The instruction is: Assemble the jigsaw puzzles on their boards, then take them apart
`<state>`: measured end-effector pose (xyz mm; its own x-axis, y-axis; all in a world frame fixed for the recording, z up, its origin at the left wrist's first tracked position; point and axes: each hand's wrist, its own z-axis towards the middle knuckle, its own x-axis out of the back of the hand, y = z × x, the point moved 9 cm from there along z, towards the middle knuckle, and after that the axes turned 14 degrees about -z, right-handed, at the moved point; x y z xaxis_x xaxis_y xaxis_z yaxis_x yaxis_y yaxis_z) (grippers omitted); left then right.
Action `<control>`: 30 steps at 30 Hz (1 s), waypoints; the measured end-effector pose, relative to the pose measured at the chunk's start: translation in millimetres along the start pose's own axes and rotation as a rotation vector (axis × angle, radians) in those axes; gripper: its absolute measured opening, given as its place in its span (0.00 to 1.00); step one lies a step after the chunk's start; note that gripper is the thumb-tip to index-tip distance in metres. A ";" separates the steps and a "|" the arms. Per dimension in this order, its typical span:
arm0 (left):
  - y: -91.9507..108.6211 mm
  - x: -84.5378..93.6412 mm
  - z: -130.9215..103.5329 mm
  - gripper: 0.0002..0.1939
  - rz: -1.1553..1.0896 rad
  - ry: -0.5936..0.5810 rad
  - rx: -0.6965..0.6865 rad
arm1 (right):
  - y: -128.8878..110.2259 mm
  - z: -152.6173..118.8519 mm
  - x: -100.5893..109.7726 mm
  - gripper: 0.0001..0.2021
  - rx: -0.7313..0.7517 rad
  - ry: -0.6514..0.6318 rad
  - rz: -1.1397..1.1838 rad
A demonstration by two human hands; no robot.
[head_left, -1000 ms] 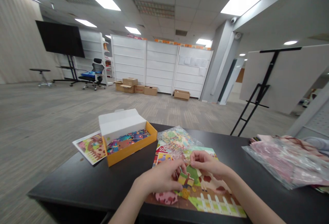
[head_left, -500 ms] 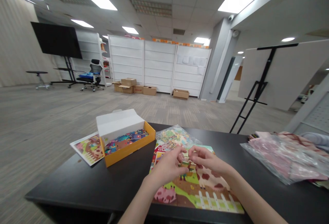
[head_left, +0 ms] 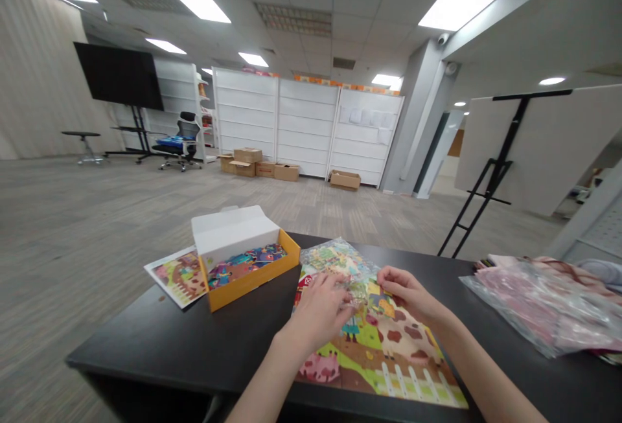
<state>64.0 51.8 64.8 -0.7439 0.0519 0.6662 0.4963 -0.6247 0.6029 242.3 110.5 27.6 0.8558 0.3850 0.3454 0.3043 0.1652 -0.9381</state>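
A farm-picture jigsaw puzzle (head_left: 354,365) with a cow, a pig and a white fence lies on the dark table. A clear plastic bag (head_left: 337,253) with colourful printed pieces rests over its far edge. My left hand (head_left: 321,306) is over the puzzle's far left part, its curled fingers on the crinkled near end of the bag. To the right, my right hand (head_left: 408,293) is closed in a pinch by the puzzle's far right edge; what its fingertips hold is too small to make out.
On the left of the table (head_left: 233,352), an open yellow box (head_left: 255,284) contains colourful pieces. A printed picture sheet (head_left: 179,277) sticks out beside it. Plastic-wrapped pink cloth (head_left: 539,306) lies at the right. Beyond the table stands a black easel (head_left: 495,177) with a board.
My hands have moved apart: the right went rightward from the plastic, while the left stays over the bag. More of the cow picture shows. The view has shifted slightly.
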 end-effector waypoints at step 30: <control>-4.9 -2.4 -6.5 0.23 0.144 -0.017 -0.042 | -29.0 -1.0 6.2 0.18 0.376 0.388 -0.981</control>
<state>60.5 49.7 57.4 -0.6582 -0.0276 0.7523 0.5778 -0.6590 0.4814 239.2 107.2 57.0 0.4068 -0.3608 0.8393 0.8295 0.5308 -0.1739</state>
